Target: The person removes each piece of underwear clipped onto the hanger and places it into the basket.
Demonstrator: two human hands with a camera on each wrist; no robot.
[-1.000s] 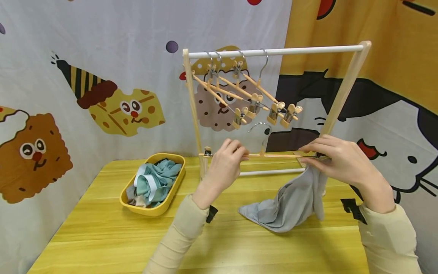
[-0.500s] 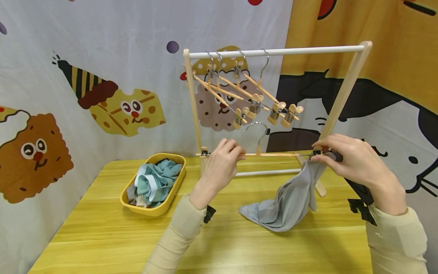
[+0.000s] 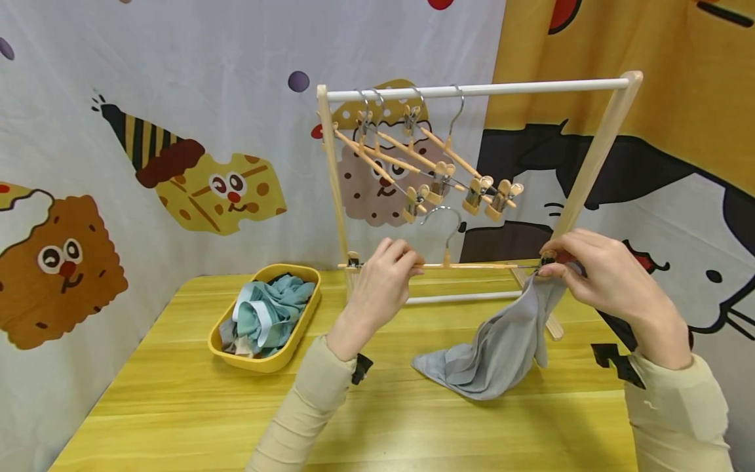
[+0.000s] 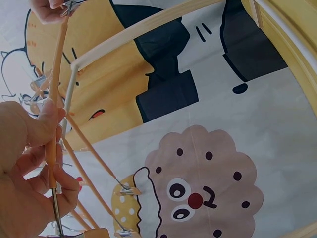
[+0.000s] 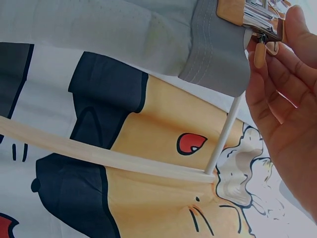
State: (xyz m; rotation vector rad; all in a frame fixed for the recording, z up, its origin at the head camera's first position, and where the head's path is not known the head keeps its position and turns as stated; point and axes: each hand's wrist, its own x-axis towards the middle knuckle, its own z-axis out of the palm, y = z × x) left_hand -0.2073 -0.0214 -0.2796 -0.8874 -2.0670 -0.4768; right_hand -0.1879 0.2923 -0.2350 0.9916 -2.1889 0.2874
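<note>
My left hand grips the wooden bar of a clip hanger, which lies level with its metal hook upward. In the left wrist view, fingers curl round that same bar. At its right end my right hand pinches the clip between thumb and fingers. Grey cloth hangs below this clip, its lower part trailing onto the table. In the right wrist view, the cloth's stitched band sits in the jaws of the clip. Farther left, the other clip holds nothing.
A wooden rack with a white rail stands behind my hands. Several clip hangers hang from it at the left. A yellow basket of folded teal, grey and beige cloth stands on the wooden table.
The hanger and left hand have shifted slightly left. My right hand moved right, then slightly back, and the right clip shows more clearly now. The grey cloth's lower part stays put.
</note>
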